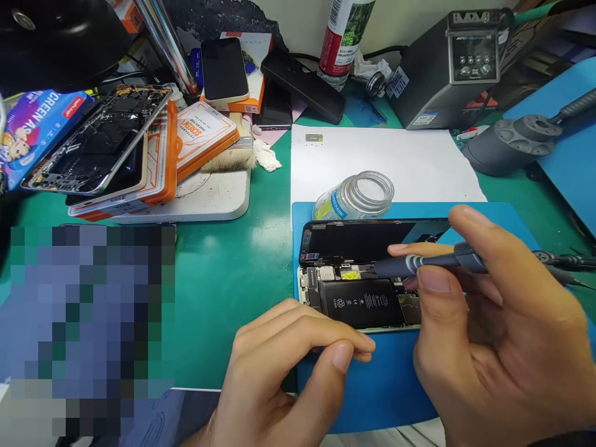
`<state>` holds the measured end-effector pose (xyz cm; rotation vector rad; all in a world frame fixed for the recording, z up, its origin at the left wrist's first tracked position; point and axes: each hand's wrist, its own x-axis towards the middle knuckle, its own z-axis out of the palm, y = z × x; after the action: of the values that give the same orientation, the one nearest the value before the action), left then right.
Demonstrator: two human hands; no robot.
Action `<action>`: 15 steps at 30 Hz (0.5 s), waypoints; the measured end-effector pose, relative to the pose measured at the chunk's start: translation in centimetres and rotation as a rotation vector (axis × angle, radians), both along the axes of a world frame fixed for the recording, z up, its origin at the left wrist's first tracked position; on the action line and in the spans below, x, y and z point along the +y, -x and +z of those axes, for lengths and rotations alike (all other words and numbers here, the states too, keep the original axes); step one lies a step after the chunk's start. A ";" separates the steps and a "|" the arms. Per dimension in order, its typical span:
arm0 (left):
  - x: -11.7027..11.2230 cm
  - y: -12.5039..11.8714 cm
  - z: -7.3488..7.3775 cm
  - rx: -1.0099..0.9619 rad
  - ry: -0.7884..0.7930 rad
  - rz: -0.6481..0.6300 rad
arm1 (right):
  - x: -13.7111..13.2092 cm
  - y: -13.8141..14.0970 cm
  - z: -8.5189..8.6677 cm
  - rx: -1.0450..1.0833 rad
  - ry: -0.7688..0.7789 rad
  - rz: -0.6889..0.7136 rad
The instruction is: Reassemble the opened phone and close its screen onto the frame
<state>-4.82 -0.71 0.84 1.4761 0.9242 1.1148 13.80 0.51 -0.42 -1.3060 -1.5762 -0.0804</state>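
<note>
An opened smartphone (358, 304) lies on the blue mat (367, 391), its black battery and inner parts exposed. Its screen (354, 239) is tilted up along the far edge. My right hand (503, 323) grips a dark grey screwdriver (437, 259), whose tip end points at the board near a yellow sticker; the very tip is hard to make out. My left hand (288, 366) is by the phone's near edge, fingers bent together and thumb against them, with nothing visible in them. Behind the screen stands a glass jar (354, 195), tilted in view.
White paper (395, 155) bears a small metal piece (314, 138) and tiny dots. Boxes (205, 136), a brush (233, 155) and an opened phone (102, 136) are stacked left. A bottle (344, 37), a black device (447, 68) and a grey tool holder (507, 143) stand behind.
</note>
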 end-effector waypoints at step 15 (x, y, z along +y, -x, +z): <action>0.0 -0.2 -0.1 0.004 -0.001 0.021 | 0.3 -0.6 0.0 0.018 0.032 0.130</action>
<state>-4.60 -0.73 0.71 1.4730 0.9443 1.1275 14.39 0.81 -0.40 -1.2230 -1.6491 0.0375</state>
